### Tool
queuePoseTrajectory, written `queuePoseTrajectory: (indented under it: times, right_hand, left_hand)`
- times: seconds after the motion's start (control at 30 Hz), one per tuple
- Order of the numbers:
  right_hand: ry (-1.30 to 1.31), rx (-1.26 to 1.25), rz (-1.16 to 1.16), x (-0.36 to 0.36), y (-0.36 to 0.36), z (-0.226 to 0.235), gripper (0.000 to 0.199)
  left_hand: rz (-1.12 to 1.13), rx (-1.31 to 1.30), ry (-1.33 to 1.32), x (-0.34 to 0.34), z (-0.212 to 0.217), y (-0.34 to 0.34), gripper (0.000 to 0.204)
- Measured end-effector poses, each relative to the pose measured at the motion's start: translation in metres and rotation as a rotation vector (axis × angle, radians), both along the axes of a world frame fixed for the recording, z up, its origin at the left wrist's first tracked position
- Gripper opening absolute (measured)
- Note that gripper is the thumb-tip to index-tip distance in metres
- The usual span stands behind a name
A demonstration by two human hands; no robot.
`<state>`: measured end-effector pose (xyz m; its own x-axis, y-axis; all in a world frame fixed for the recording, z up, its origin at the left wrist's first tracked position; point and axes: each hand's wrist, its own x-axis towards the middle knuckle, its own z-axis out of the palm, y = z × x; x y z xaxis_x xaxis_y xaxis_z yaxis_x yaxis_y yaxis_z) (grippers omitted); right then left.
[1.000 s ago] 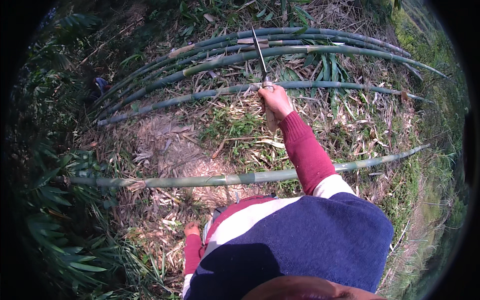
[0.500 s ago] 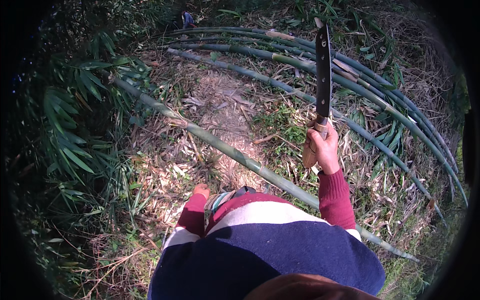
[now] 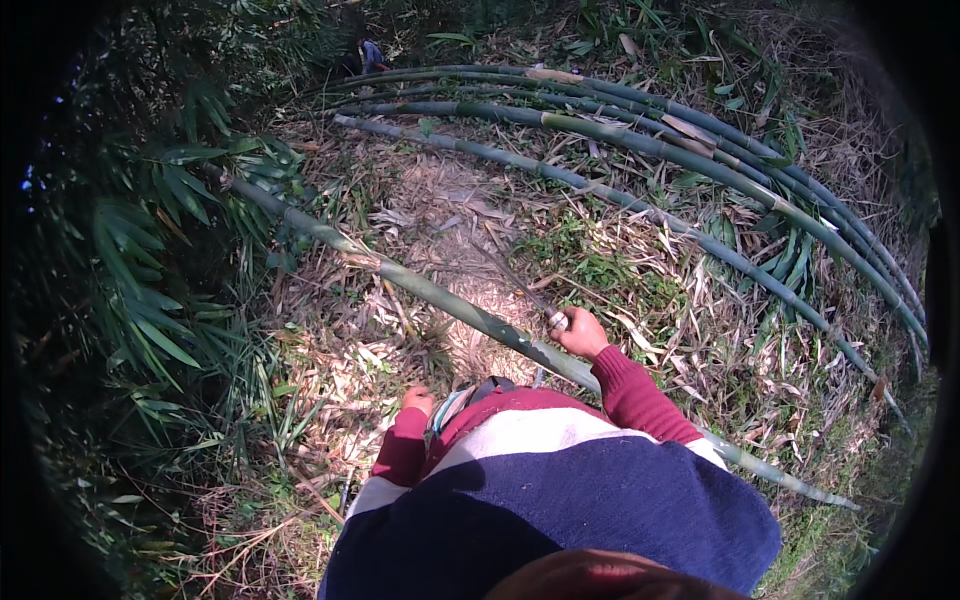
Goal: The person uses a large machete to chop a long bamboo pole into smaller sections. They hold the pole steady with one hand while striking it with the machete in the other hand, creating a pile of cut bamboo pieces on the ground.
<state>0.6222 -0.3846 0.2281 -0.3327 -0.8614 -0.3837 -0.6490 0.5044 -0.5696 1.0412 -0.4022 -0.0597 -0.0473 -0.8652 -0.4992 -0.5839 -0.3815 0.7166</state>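
My right hand [image 3: 580, 334] is closed around the handle of a machete [image 3: 512, 278]. Its blade slants up and to the left, seen almost edge-on, just beyond a green bamboo pole [image 3: 450, 300]. This pole crosses in front of me from far left to near right, with a pale scraped band [image 3: 362, 260] partway along it. My left hand [image 3: 418, 400] hangs by my waist on the near side of the pole, its fingers curled. Whatever it may hold is hidden.
Several long bamboo poles [image 3: 640, 140] lie curving across the far and right side. Leafy bamboo growth [image 3: 140, 280] crowds the left. Dry leaves and chips [image 3: 450, 200] litter the ground. Another person [image 3: 372, 56] is small at the far edge.
My right hand has come down and left, toward the pole. The machete, upright with its broad blade face showing before, now tilts away to the left. My left hand has barely shifted.
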Motion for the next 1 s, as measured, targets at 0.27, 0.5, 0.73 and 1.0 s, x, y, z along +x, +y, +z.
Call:
queuePoseTrajectory:
  times: [0.27,0.5,0.73,1.0]
  right_hand:
    - [0.126,0.636,-0.266,-0.060,0.156,-0.143,0.067]
    - [0.052,0.734,-0.398,-0.141,0.214,-0.230,0.060]
    - [0.075,0.725,-0.268,-0.120,0.182,-0.211,0.060]
    - [0.012,0.687,-0.040,-0.101,0.146,-0.156,0.061]
  left_hand:
    - [0.006,0.084,-0.280,0.049,0.030,0.014,0.030]
    - [-0.126,0.027,-0.080,-0.033,0.060,-0.032,0.033]
    - [-0.133,-0.067,0.038,-0.097,0.110,-0.035,0.071]
    - [0.730,-1.026,0.281,-0.031,0.342,-0.165,0.113]
